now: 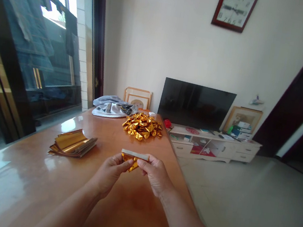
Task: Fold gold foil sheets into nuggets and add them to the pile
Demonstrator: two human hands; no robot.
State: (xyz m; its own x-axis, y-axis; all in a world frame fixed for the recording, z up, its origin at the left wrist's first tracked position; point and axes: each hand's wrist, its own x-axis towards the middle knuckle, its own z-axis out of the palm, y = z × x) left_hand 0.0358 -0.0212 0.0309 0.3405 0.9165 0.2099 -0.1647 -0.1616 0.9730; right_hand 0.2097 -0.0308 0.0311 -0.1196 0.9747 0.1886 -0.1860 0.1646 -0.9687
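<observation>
Both of my hands meet over the middle of the wooden table. My left hand and my right hand pinch a folded piece of gold foil paper between fingertips, one at each end. Its top edge looks flat and pale, and a crumpled gold part hangs below it. A stack of flat gold foil sheets lies to the left of my hands. Farther back on the table sits a heap of folded gold foil pieces.
Bundled grey and white cloth lies at the table's far end. Behind it stand picture frames, a dark television and a low white cabinet. A glass door is on the left, tiled floor on the right.
</observation>
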